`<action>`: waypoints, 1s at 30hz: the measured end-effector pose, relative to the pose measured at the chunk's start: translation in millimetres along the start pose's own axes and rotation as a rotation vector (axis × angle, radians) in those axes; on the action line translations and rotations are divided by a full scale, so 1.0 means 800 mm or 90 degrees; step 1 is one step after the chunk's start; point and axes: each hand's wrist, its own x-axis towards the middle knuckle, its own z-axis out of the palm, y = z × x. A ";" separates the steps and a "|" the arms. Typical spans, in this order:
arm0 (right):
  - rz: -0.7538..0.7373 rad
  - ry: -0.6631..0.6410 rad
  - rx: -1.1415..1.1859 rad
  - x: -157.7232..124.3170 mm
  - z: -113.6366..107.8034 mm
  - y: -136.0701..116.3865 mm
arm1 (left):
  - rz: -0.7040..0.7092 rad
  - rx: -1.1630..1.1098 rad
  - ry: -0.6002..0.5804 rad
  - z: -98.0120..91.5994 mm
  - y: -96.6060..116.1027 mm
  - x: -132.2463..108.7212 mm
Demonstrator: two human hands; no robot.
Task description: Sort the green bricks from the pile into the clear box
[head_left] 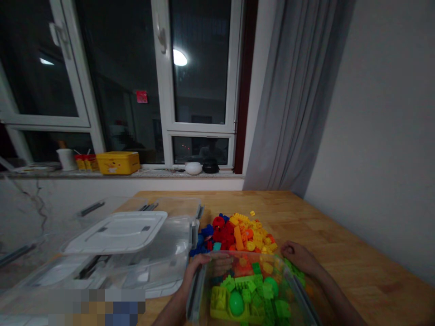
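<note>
Left fingers point(214, 259): were seen curled over the far left corner of the clear bin point(196, 294), closed on its rim, with the left hand point(199, 269) set against the wall.
Right fingers point(288, 250): were folded tight at the far right corner of the same bin. They appeared to be clamped on the rim, though the dim light and the clear plastic left the contact of the right hand point(301, 257) partly unsure.
Clear bin: was held between both hands at the near edge of the counter point(340, 226), just beside the person.
Green bricks point(249, 292): were heaped inside the bin, with a round green piece point(236, 303) among them and a few yellow and orange ones near the far wall.
Loose pile point(238, 233): red, blue, orange and yellow bricks were spread on the counter, touching the bin's far side.
Step in hand: a two-handed hold on the part-filled bin was judged to be the work in progress.
Next move: an even grip at both corners would be called for, so that the load is not tipped out.
Stacked bins point(163, 262): were set to the left, with a pale lid point(117, 232) laid on top.
Windowsill point(163, 173): was occupied by a yellow box point(118, 162), a white bowl point(193, 168) and a dark bowl point(210, 167). A grey curtain point(292, 99) was hung at the right.
</note>
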 end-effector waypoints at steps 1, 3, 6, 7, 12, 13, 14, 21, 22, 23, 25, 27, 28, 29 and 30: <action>-0.002 0.001 -0.006 -0.001 0.000 -0.001 | -0.004 -0.004 0.003 0.001 0.000 -0.001; -0.003 0.004 -0.013 -0.001 0.000 -0.003 | -0.008 -0.012 0.010 0.002 0.000 -0.003; -0.011 0.000 -0.010 -0.002 0.000 -0.004 | 0.000 -0.023 0.019 0.003 -0.001 -0.004; -0.016 -0.003 -0.009 -0.001 0.000 -0.004 | 0.002 -0.025 0.021 0.004 -0.001 -0.004; -0.023 -0.009 -0.022 0.000 0.001 -0.001 | 0.002 -0.013 0.016 0.008 0.000 -0.003; -0.022 -0.008 -0.026 0.001 0.001 0.001 | 0.002 -0.011 0.016 0.008 0.001 -0.003; -0.023 -0.008 -0.029 0.001 0.001 0.002 | 0.000 -0.010 0.014 0.009 0.001 -0.003; -0.024 0.002 -0.008 0.002 0.001 0.004 | -0.013 0.005 -0.038 -0.003 0.001 0.000; -0.019 0.006 -0.006 0.002 0.001 0.004 | -0.013 0.006 -0.041 -0.004 0.000 0.001; -0.015 0.010 -0.004 0.002 0.001 0.004 | -0.011 0.004 -0.040 -0.005 0.000 0.000; -0.011 0.016 0.003 0.001 0.002 0.003 | -0.003 -0.005 -0.030 -0.005 -0.001 0.000; -0.015 0.026 0.036 0.002 0.004 0.000 | -0.002 -0.006 -0.023 -0.004 -0.002 0.000; -0.022 0.034 0.069 0.003 0.004 -0.002 | -0.006 -0.004 -0.025 -0.004 -0.002 -0.001; -0.033 0.040 0.112 0.003 0.003 -0.005 | -0.010 -0.001 -0.029 -0.003 -0.002 -0.001; -0.049 0.044 0.162 0.004 0.002 -0.008 | -0.014 0.002 -0.033 -0.003 -0.001 -0.001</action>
